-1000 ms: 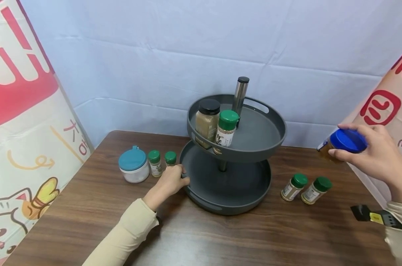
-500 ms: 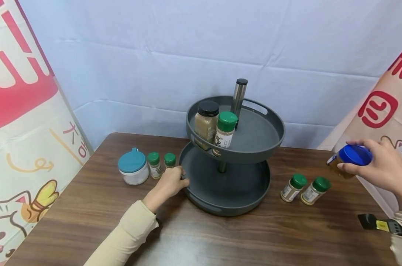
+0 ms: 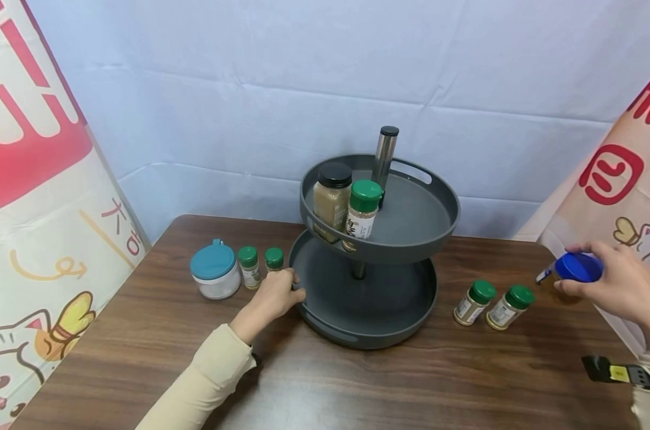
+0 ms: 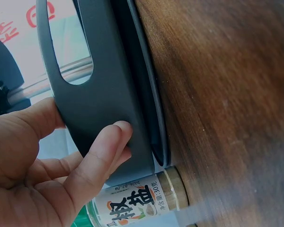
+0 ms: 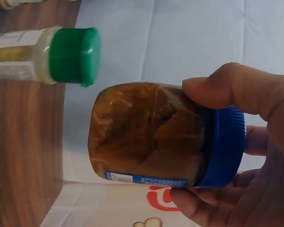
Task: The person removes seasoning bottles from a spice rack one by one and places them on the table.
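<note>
Creased pale-blue cloth hangs behind a brown table, between printed sheets.

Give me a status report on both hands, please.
Left hand holding lower tray. Right hand gripping blue-lidded jar. Green-capped bottle close to jar, perhaps in the way.

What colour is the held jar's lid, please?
The lid is blue, clearest in the right wrist view.

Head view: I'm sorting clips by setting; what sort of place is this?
Probably a makeshift recording booth, given the pale blue cloth backdrop, cartoon-printed white curtain and brown woodgrain table.
</note>
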A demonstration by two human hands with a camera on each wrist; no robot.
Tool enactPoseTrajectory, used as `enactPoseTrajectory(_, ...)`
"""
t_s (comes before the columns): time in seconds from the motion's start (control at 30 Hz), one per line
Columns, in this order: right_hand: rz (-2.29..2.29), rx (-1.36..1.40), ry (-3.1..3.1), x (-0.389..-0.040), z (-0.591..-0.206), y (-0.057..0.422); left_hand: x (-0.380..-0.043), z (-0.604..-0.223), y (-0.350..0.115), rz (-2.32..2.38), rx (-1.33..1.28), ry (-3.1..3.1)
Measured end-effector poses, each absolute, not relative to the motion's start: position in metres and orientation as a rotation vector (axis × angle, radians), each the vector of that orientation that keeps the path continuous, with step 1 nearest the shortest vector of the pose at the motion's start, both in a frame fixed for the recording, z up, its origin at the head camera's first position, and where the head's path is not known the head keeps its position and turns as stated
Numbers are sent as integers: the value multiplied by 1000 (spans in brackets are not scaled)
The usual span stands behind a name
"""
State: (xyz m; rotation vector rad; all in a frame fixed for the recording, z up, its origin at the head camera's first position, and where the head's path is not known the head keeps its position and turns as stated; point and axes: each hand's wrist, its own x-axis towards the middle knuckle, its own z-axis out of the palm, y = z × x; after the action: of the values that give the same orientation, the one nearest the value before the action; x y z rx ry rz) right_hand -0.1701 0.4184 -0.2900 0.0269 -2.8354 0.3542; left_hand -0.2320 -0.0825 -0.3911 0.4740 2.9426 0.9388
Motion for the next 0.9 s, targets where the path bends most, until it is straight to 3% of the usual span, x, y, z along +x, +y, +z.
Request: enactPoseTrajectory(0.9, 386, 135, -2995, -175, -339, 446, -231, -389, -82, 938, 474, 2951)
